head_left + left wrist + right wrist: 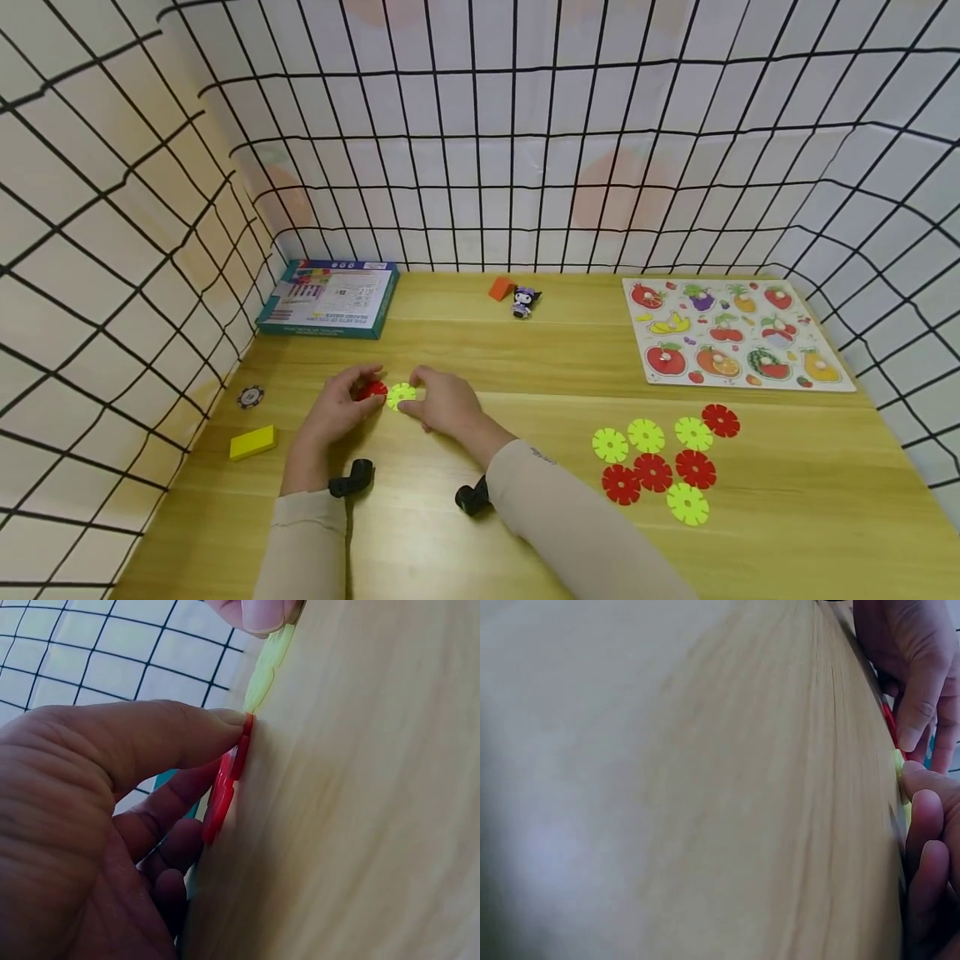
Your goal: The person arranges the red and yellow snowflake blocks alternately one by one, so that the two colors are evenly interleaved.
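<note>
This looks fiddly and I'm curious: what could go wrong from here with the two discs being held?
The left grip pinches the red slotted disc and the right grip the yellow slotted disc right beside it; pushed together unevenly, one might slip or tilt.
Both discs are partly covered, so their alignment could be misjudged.
The right sleeve lies near the loose slotted discs; a sideways swing might nudge them.

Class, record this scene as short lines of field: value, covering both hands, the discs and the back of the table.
Left hand: holds a red disc
Right hand: holds a yellow disc
Alignment: red disc left of yellow disc
Loose discs: four red, four yellow, on the right
Back left: box
Back middle: orange block, figurine
Back right: fruit board
</note>
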{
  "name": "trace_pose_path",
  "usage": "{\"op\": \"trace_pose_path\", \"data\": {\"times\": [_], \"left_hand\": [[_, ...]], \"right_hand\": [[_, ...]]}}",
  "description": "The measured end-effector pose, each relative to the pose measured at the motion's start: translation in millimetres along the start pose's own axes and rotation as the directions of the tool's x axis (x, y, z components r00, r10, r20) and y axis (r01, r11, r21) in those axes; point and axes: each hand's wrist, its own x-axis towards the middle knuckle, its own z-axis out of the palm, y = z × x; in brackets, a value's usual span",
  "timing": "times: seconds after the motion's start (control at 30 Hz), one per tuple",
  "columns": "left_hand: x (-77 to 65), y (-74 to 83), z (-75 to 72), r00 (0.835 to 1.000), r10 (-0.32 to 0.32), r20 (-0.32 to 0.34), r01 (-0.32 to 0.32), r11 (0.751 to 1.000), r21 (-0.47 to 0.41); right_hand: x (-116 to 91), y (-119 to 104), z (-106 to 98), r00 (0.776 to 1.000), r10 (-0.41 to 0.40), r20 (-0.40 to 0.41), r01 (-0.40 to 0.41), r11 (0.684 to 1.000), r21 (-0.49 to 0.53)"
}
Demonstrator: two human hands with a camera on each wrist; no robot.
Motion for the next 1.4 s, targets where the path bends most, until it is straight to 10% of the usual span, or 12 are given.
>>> {"op": "trace_pose_path", "data": {"times": [1.13,1.4], "left_hand": [[3.9,7.1,9.7,0.996,0.063,0.064,-0.056,0.993,-0.103],[5.3,9.6,18.0,0.993,0.118,0.023,-0.119,0.987,0.108]], "right_hand": [[-9,13,-2,1.000,0.026,0.002,-0.026,0.964,0.264],[-35,31,-21,1.000,-0.018,0.018,0.010,0.928,0.373]]}}
